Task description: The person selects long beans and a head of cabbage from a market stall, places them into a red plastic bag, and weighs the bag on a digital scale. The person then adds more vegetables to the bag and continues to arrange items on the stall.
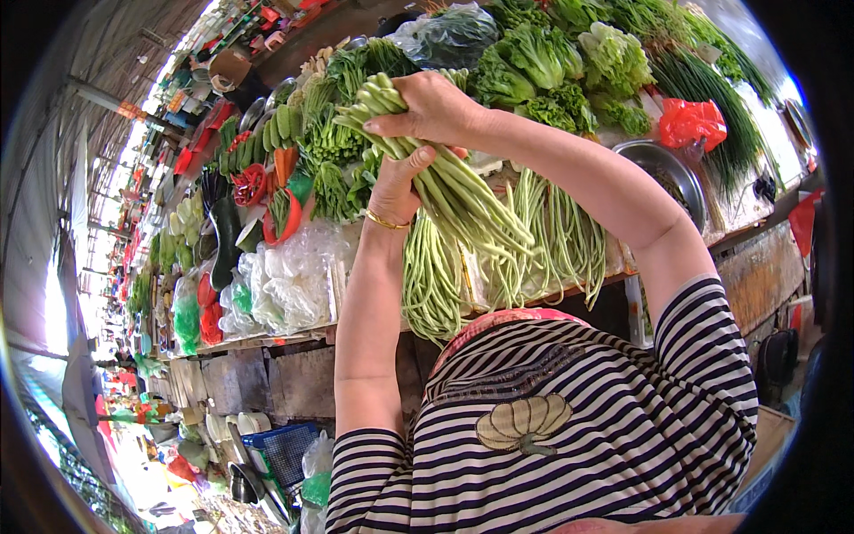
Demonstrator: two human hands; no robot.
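A thick bundle of yardlong beans (467, 200) is held up above the stall, its free ends hanging down and to the right. My right hand (434, 110) grips the bundle near its upper end, thumb across the beans. Just below it, my left hand (398, 179), with a gold bracelet at the wrist, is closed around the same bundle. More yardlong beans (430, 280) lie under my hands and droop over the stall's front edge, with another pile (567, 233) to their right. The fingers behind the bundle are partly hidden.
Plastic bags (287, 280), a winter melon (225, 240) and a red basket of chillies (249, 185) lie left. Lettuce (544, 57) and leafy greens sit beyond my hands. Toward the right are a metal bowl (694, 180), a red plastic bag (692, 123) and green onions (720, 113).
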